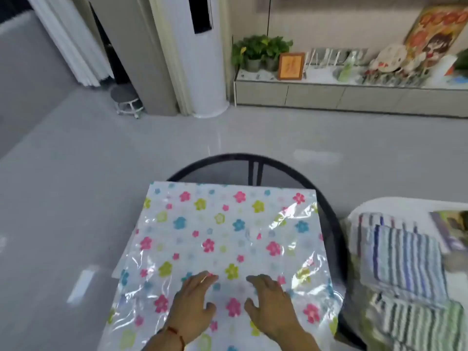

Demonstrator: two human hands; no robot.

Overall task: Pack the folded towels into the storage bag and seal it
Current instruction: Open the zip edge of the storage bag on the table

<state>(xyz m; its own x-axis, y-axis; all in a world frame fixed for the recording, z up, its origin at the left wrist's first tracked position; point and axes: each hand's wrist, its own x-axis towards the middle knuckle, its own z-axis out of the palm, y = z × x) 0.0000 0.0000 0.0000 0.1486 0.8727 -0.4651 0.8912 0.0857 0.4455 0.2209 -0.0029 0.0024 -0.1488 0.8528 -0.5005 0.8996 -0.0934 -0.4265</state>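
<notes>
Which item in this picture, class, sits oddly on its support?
The flowered storage bag is bigger than the round black table, so its left and near parts hang past the rim. Both hands, left and right, lie flat on it. The striped towels sit neatly folded.

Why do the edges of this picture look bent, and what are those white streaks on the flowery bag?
Head view: the wide-angle lens bows the air conditioner and the cabinet near the edges. The white streaks are room light glaring off the crinkled plastic storage bag. The striped towels at the right look blurred.
</notes>
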